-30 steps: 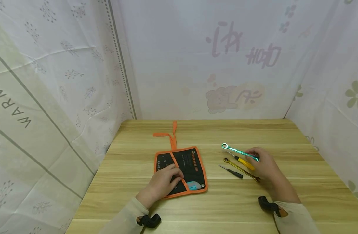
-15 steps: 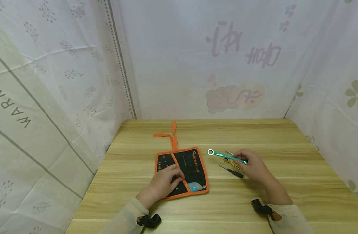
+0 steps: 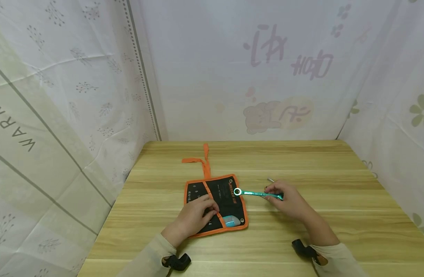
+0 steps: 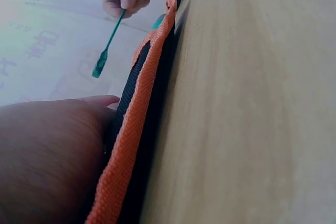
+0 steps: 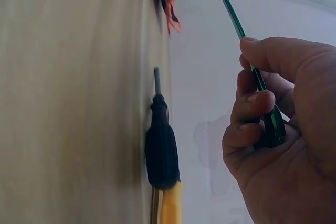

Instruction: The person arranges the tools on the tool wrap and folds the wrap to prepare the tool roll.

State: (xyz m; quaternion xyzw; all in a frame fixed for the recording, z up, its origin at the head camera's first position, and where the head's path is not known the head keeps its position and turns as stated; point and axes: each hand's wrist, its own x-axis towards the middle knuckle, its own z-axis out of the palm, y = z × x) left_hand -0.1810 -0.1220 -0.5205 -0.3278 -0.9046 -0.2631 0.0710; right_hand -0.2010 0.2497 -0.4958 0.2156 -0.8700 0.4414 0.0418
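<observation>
Right hand [image 3: 289, 200] raised, fingers curled round a shiny green metal ring wrench [image 3: 255, 193], thumb on its shaft; in the head view the ring overlaps the right edge of a flat black fabric pouch with orange trim [image 3: 227, 200]. Left hand [image 3: 194, 213], fingers bent, pinches the orange pocket edge. Black-handled screwdriver [image 5: 163, 153] on the wooden table [image 3: 288, 157].

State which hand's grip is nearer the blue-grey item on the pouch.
Left: the left grip is on the pouch, beside the blue-grey item; the right grip, holding the green wrench, is farther right.
</observation>
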